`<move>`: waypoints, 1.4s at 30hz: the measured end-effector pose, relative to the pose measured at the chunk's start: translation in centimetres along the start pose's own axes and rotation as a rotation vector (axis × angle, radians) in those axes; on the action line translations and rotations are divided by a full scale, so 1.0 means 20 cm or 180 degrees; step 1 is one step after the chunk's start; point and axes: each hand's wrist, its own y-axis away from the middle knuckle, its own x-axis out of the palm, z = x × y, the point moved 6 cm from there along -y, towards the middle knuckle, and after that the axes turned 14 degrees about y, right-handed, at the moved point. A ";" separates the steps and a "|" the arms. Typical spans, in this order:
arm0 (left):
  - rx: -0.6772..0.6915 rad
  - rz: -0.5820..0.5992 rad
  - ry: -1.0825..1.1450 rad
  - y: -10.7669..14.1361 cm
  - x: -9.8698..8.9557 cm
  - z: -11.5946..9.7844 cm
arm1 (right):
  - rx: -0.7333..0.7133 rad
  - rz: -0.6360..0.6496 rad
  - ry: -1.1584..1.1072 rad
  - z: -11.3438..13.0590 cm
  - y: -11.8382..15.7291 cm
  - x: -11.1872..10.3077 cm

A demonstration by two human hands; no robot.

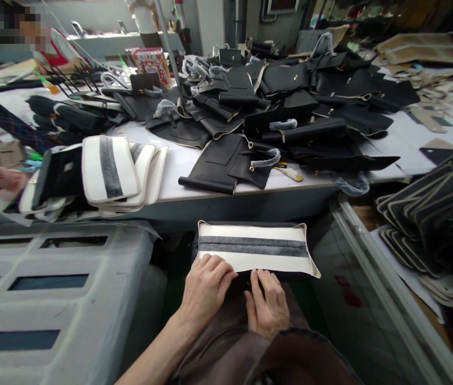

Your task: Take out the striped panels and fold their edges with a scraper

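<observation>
A striped white panel (250,262) with a dark band along its middle lies at the person's lap, on the near side of a white-topped surface (172,174). Its long axis runs left to right across the body, and both hands are at its near long edge. The left hand (204,283) is nearer the panel's left end, its fingers curled over that edge; the right hand (270,307) is right of the middle, fingertips at the edge, so the right end projects beyond it.

The left grip looks nearly closed, thumb close to the forefinger. The right grip is loosely bent, thumb a little apart from the fingers. I cannot tell from here what either one pinches.

Beyond, black bag pieces (282,80) lie heaped on the surface, with striped white flaps (93,171) stacked to the left. Dark rounded panels (438,198) are piled at the right.
</observation>
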 end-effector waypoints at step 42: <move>-0.1289 -0.2173 0.2982 0.28 -0.02 0.58 | -0.0862 0.0503 -0.0407 0.37 -0.14 0.08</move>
